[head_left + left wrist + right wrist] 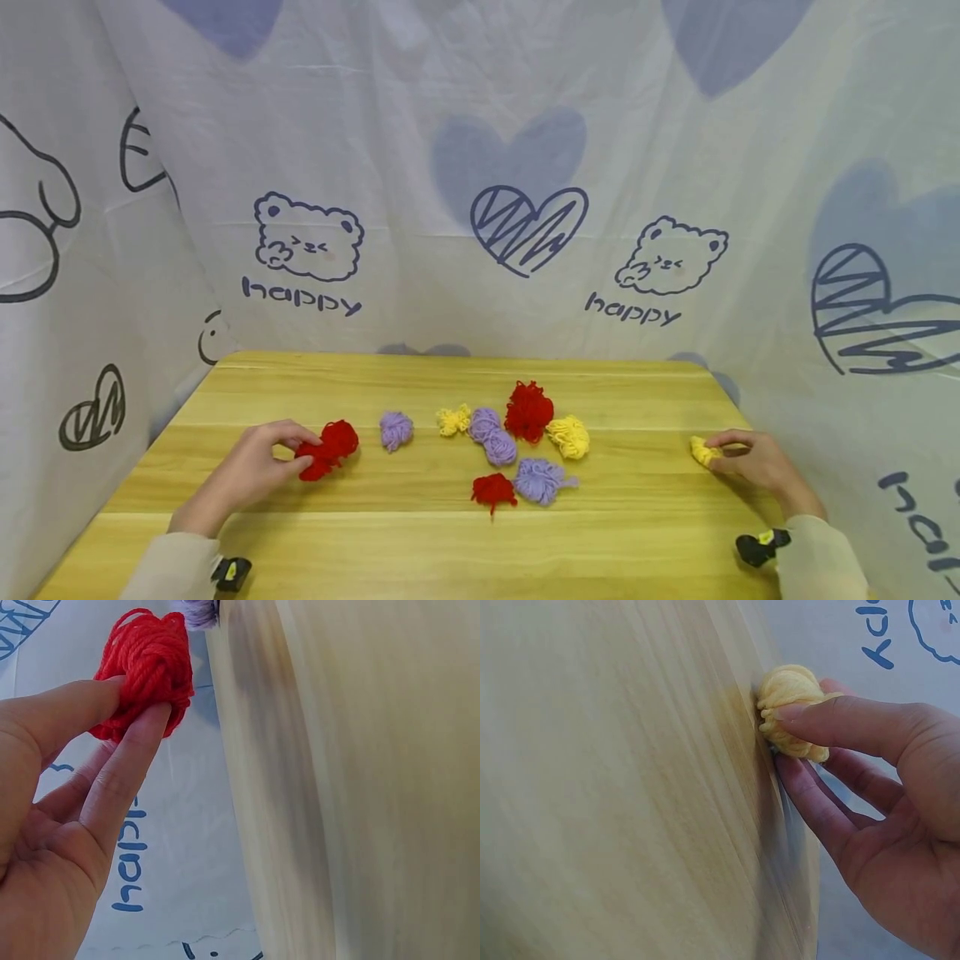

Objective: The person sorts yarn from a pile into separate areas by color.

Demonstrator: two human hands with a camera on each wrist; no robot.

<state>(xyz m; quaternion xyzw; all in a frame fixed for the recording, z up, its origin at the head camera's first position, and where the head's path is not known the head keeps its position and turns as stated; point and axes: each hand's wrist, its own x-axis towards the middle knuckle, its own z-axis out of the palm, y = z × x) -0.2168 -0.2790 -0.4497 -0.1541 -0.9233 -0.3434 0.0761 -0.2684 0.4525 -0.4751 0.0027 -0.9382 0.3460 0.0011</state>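
On the table's left side, my left hand (251, 468) pinches a bundle of red yarn (335, 444) between thumb and fingers. The left wrist view shows the looped red strands (150, 664) held at the fingertips. Far to the right, my right hand (761, 467) pinches a small bundle of yellow yarn (702, 452). In the right wrist view the thumb lies across this yellow bundle (789, 686), close to the tabletop; whether it touches the wood I cannot tell. Nearest the left hand's red bundle lies a loose purple yarn ball (396, 431).
Mid-table lie several more yarn bundles: a small yellow one (453, 421), a purple one (492, 437), a large red one (529, 412), a yellow one (570, 437), a small red one (492, 490) and a purple one (538, 481). A printed white cloth (420, 275) surrounds the wooden table (375, 550).
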